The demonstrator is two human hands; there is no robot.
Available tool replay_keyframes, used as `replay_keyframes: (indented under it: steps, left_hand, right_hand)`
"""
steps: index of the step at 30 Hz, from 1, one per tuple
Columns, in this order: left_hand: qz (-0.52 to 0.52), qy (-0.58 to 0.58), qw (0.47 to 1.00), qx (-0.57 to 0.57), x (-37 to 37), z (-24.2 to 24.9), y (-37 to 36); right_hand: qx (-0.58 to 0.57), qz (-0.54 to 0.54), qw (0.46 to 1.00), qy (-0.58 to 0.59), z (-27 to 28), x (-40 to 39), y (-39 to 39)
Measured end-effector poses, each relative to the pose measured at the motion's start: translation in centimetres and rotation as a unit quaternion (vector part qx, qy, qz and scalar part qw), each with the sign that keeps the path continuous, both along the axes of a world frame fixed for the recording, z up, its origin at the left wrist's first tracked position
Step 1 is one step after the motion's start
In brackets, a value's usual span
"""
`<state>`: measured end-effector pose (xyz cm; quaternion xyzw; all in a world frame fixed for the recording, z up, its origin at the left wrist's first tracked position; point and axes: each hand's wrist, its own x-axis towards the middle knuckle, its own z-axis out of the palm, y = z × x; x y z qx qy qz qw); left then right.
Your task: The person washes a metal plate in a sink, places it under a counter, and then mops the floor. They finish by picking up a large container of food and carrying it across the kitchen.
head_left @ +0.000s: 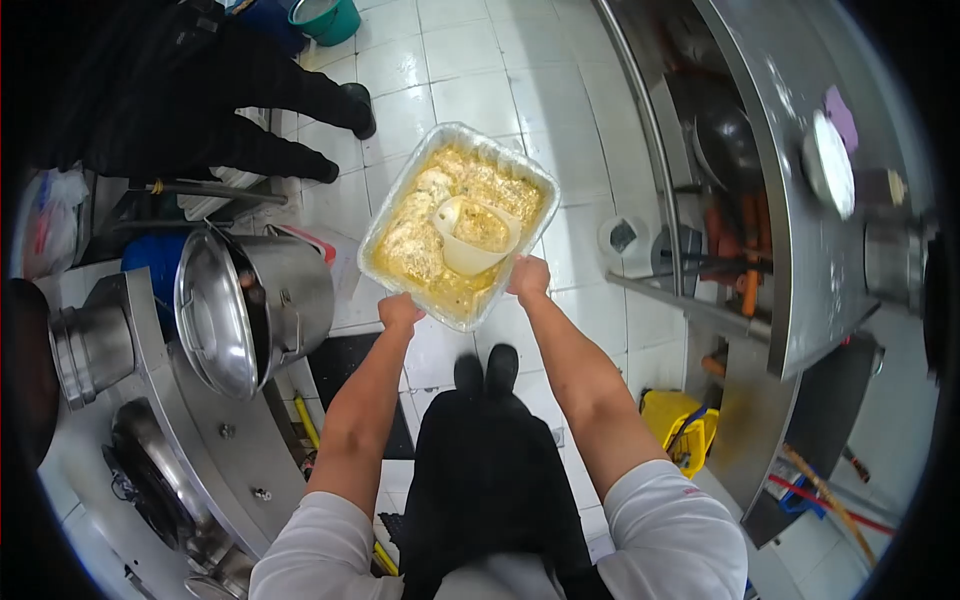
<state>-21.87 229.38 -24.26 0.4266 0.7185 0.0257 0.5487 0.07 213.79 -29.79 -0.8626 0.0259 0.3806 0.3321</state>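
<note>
In front of me, above the tiled floor, I carry a foil tray with raised silvery sides. Yellowish, marinated-looking food fills it, and a cream-coloured plastic scoop or jug lies partly sunk in the middle. My left hand is closed on the tray's near left edge. My right hand grips its near right side. The fingers of both hands are partly hidden beneath the rim.
Left of me, a large steel pot with a tilted lid stands by a steel counter. A person in dark trousers is at the upper left, near a green bucket. On the right are a steel table and a yellow mop bucket.
</note>
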Motion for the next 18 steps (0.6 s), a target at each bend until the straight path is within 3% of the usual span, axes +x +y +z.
replay_keyframes:
  steps: [1,4,6,7,8,9,10,11,12,15,18]
  left_hand:
    - [0.095,-0.003,0.995,-0.014,2.5,0.7,1.4]
    - [0.098,-0.028,0.995,-0.021,7.4,0.2,4.3]
    - [0.057,-0.038,0.997,-0.028,8.4,-0.9,5.9]
    - [0.038,-0.053,0.998,-0.020,10.1,-2.4,8.2]
    - [-0.186,0.056,0.978,0.075,12.0,-2.7,10.5]
    - [-0.403,0.172,0.886,0.149,13.0,-2.7,11.9]
    - [-0.600,0.267,0.726,0.207,14.5,-2.6,13.1]
    - [-0.423,0.181,0.879,0.127,14.5,-7.8,14.5]
    - [-0.198,0.089,0.973,0.085,14.4,-13.0,15.9]
    - [-0.140,0.069,0.987,0.048,18.5,-12.0,18.8]
    - [-0.018,0.056,0.998,-0.009,24.1,-8.5,22.6]
  right_hand:
    - [0.006,0.015,1.000,-0.007,-1.1,1.7,1.3]
    - [0.022,0.018,1.000,-0.012,-2.7,7.1,4.4]
    - [0.034,-0.039,0.999,0.012,-1.6,9.8,6.9]
    - [0.014,0.056,0.997,-0.047,-1.9,12.5,9.4]
    - [-0.007,0.151,0.983,-0.102,-2.9,14.3,10.9]
    - [-0.007,0.155,0.983,-0.101,-4.3,14.8,11.5]
    - [-0.007,0.159,0.982,-0.100,-5.6,15.3,12.2]
    - [0.026,0.074,0.995,-0.067,-6.4,17.5,13.9]
    - [0.034,0.045,0.998,-0.034,-5.9,19.1,15.4]
    - [0.052,-0.025,0.998,0.034,-5.5,23.7,19.4]
    - [0.053,0.003,0.999,0.001,-5.8,27.7,23.8]
